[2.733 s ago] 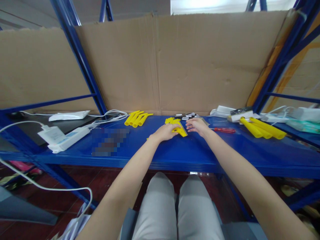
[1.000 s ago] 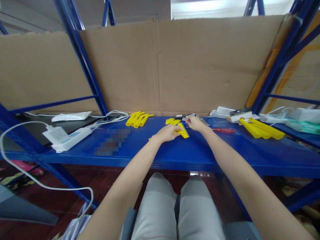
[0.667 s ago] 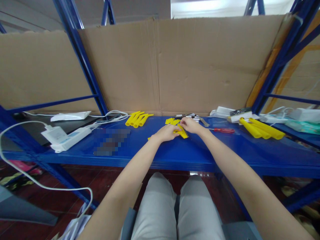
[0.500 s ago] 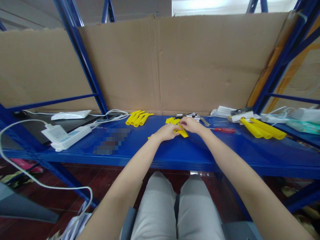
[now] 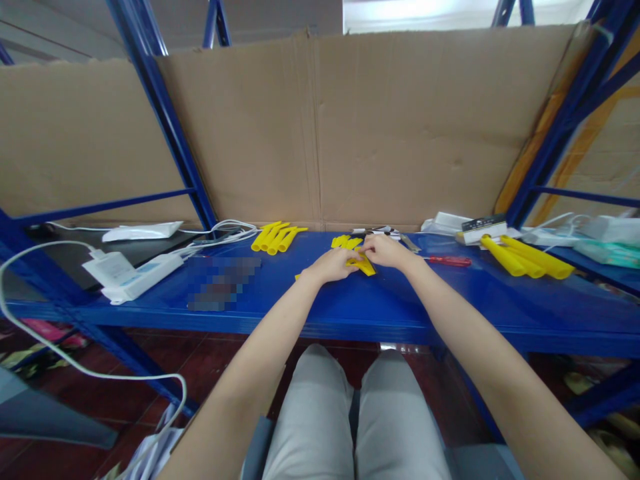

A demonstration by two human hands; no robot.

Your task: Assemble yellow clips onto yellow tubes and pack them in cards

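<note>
Adapter (image 5: 109, 268), white, sits plugged into a white power strip (image 5: 150, 275) at the far left of the blue bench (image 5: 400, 303) on my feed. A white packet (image 5: 143, 231) lies behind them; looped white cables (image 5: 243, 231) run just right of it. Nearer the front edge I log a pixelated patch, contents unreadable. Next, four yellow tubes (image 5: 277, 239) lie side by side near the cardboard (image 5: 240, 133). Left hand (image 5: 330, 265): closed over a yellow piece (image 5: 369, 268) at mid-bench, thumb toward its flared end. Small yellow parts (image 5: 346, 241) lie just behind that hand. Right hand (image 5: 384, 251): fingers bent and bunched against the flared end; I cannot tell whether they pinch anything. Black-and-white items (image 5: 393, 233) lie behind it. Rightward, I note a red-handled screwdriver (image 5: 450, 261), a black-and-white box (image 5: 483, 229), then more yellow tubes (image 5: 527, 258), fanned out, touching the box.
</note>
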